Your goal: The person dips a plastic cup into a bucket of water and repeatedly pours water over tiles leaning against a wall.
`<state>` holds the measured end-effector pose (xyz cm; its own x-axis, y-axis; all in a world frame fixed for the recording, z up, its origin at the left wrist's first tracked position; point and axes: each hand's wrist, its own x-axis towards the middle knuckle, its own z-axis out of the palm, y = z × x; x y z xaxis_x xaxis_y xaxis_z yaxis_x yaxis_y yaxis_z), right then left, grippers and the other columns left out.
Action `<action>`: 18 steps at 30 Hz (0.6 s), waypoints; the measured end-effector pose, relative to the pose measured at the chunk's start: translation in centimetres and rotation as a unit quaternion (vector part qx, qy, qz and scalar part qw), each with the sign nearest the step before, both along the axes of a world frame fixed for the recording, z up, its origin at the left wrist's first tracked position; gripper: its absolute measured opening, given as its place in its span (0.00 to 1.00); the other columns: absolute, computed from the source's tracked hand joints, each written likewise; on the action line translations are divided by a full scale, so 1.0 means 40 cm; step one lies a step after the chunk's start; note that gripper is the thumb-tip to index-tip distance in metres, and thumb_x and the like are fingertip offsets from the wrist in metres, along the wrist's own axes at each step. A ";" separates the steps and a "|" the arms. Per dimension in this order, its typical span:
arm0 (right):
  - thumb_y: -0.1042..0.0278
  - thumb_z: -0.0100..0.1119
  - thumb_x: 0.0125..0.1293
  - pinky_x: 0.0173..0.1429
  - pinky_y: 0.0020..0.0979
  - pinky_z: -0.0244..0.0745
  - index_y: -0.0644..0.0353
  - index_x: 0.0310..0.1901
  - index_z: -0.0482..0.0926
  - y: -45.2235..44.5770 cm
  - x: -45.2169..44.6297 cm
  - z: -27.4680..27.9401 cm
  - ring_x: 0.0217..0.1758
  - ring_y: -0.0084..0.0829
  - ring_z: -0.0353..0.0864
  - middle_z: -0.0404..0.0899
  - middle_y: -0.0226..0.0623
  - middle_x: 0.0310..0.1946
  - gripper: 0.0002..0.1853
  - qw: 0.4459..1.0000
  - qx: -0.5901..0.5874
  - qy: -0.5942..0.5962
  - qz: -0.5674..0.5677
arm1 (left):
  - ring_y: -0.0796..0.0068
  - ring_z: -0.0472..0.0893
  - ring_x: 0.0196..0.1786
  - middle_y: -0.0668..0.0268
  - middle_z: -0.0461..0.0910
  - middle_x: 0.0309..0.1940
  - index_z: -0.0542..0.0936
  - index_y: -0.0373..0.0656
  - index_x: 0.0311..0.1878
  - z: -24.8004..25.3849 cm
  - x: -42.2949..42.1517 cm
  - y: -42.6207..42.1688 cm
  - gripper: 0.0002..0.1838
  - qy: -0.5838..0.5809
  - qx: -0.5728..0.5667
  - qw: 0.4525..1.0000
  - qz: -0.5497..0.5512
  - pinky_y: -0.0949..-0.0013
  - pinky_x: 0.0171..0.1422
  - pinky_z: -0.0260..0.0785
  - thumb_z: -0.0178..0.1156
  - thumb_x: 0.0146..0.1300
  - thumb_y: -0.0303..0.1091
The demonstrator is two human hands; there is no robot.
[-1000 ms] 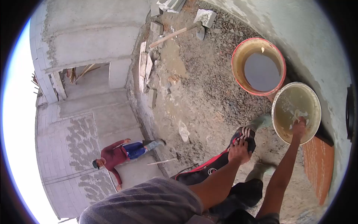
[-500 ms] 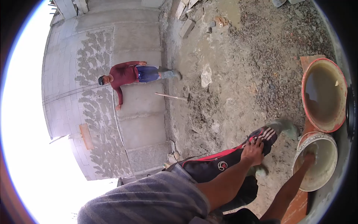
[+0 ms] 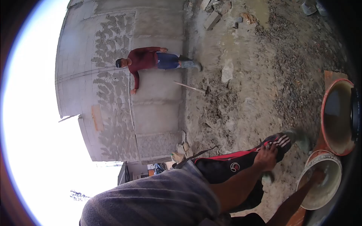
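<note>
My left hand (image 3: 318,176) reaches down into a white bucket (image 3: 333,190) of cloudy liquid; its fingers are blurred, and I cannot make out anything in them. My right hand (image 3: 267,155) rests on the knee of my dark trousers (image 3: 222,165), which have a red stripe. Its fingers lie spread over the cloth. Right beside the white bucket stands a larger orange-rimmed tub (image 3: 322,115) of murky water. The view is turned sideways.
A co-worker (image 3: 145,60) in a maroon top stands against a partly plastered block wall (image 3: 154,118). A long-handled tool (image 3: 190,87) leans over a heap of wet mortar or soil (image 3: 217,107). Gravel (image 3: 294,64) covers the ground, with blocks (image 3: 213,20) lying farther off.
My view has swung, so the wall, co-worker and buckets appear shifted. My left hand is still inside the white bucket, and my right hand stays on my knee.
</note>
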<state>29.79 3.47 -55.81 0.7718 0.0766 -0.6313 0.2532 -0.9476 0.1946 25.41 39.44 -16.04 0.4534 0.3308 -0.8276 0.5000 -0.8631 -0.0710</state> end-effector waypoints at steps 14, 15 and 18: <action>0.41 0.57 0.70 0.51 0.49 0.84 0.51 0.48 0.88 -0.029 0.078 0.019 0.43 0.46 0.89 0.87 0.43 0.42 0.23 0.995 0.033 -0.014 -0.094 | 0.48 0.71 0.74 0.50 0.68 0.73 0.74 0.39 0.69 0.010 0.051 0.007 0.29 -0.015 0.015 1.000 -0.011 0.46 0.76 0.60 0.53 0.67 0.39; 0.41 0.59 0.69 0.51 0.49 0.84 0.52 0.49 0.87 -0.024 0.077 0.020 0.44 0.46 0.89 0.87 0.44 0.43 0.23 0.993 0.032 -0.018 -0.111 | 0.48 0.71 0.74 0.50 0.69 0.73 0.74 0.39 0.69 0.001 0.040 0.002 0.28 -0.021 0.019 1.000 -0.012 0.46 0.75 0.61 0.53 0.67 0.40; 0.41 0.64 0.64 0.53 0.49 0.84 0.56 0.51 0.85 -0.016 0.077 0.014 0.46 0.46 0.88 0.85 0.45 0.46 0.26 0.986 0.037 -0.022 -0.161 | 0.48 0.70 0.75 0.49 0.68 0.74 0.74 0.38 0.70 0.006 0.058 0.020 0.30 0.006 0.013 1.000 -0.015 0.46 0.76 0.60 0.54 0.66 0.40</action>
<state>32.86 2.82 -55.24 0.7906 -0.1327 -0.5977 -0.0703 -0.9895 0.1266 27.75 40.24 -15.82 0.4538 0.3391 -0.8241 0.4732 -0.8753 -0.0996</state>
